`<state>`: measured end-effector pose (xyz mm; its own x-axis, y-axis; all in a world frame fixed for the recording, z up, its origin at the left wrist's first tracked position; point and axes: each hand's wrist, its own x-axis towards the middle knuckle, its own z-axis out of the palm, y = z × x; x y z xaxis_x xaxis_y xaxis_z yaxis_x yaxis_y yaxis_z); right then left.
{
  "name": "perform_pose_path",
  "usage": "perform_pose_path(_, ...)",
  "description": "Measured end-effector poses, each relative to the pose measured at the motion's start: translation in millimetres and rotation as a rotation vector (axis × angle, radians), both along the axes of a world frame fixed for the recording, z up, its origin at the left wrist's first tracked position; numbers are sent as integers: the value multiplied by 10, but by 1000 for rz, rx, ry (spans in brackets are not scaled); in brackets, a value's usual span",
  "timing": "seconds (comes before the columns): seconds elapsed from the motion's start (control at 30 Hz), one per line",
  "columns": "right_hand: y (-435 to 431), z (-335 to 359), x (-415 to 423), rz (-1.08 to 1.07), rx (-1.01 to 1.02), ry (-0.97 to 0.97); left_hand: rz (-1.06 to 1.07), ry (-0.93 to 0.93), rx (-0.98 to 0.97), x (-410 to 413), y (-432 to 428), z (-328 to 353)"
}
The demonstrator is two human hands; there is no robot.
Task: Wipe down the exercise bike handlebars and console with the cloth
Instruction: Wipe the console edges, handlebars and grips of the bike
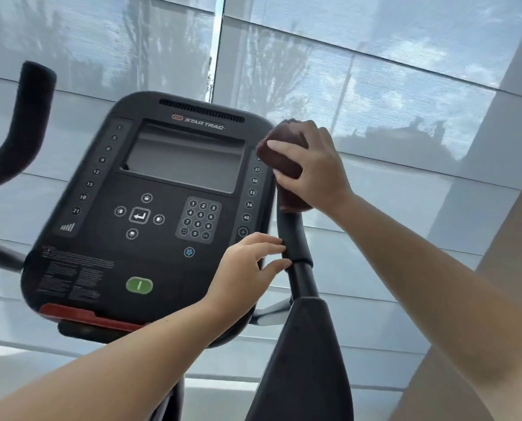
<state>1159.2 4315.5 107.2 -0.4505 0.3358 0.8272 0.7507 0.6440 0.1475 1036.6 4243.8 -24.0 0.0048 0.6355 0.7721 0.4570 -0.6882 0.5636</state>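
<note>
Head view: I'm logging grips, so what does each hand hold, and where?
Right hand: dark brown cloth, wrapped over the black right handlebar's top end. Left hand: holds nothing; its fingers touch that handlebar lower down.

- The right hand (311,165) wraps a dark reddish-brown cloth (279,148) over the top of the right handlebar (294,238).
- The left hand (244,268) is loosely spread, fingertips touching the same bar lower down.
- The black console (150,208) stands just left of both hands, screen blank.
- The left handlebar (25,117) curves up at the far left.
</note>
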Motion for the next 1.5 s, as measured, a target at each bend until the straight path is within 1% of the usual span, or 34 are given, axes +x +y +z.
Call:
perform_pose_path(0.07, -20, -141, 78, -12, -35, -83, -14, -34, -9, 1, -3, -1)
perform_pose_path(0.17, -151, -354, 200, 48, -190, -123, -43, -103, -51, 17, -17, -5)
perform_pose_path(0.33, -380, -451, 287, 113, -521, 26, -74, -153, -122, 36, -56, -12)
perform_pose_path(0.4, -523, -514, 336, 125, -607, 112, -95, -175, -139, 41, -63, -16)
perform_pose_path(0.47, -705, -633, 390, 152, -649, 239, -112, -201, -153, 52, -83, -12)
perform_pose_path(0.53, -893, -769, 436, 199, -671, 352, -138, -216, -159, 65, -97, 0)
perform_pose_path(0.63, -1050, -919, 504, 254, -685, 442, -165, -205, -167, 74, -105, 22)
perform_pose_path(0.77, -987, -956, 573, 345, -695, 536, -90, -81, -128, 102, -94, 36)
perform_pose_path(0.87, -783, -876, 552, 351, -550, 645, -21, -7, -125, 120, -70, 57)
perform_pose_path(1.0, -246, -448, 405, 418, -357, 894, 10, 12, -197, 163, -54, 105)
perform_pose_path(1.07, 34, -198, 307, 457, -324, 897, 31, 27, -229, 190, -59, 139)
perform_pose_path(1.17, 256, -124, 193, 541, -394, 831, 74, 65, -272, 222, -80, 199)
perform_pose_path(1.23, 259, -321, 195, 586, -418, 828, 88, 60, -301, 249, -102, 231)
perform_pose_path(1.33, 90, -804, 297, 594, -436, 800, 102, 22, -331, 319, -127, 267)
perform_pose_path(1.43, -101, -1146, 409, 690, -565, 874, 110, -33, -357, 372, -136, 284)
perform_pose_path(1.5, -191, -1270, 506, 754, -625, 857, 107, -80, -381, 401, -159, 291)
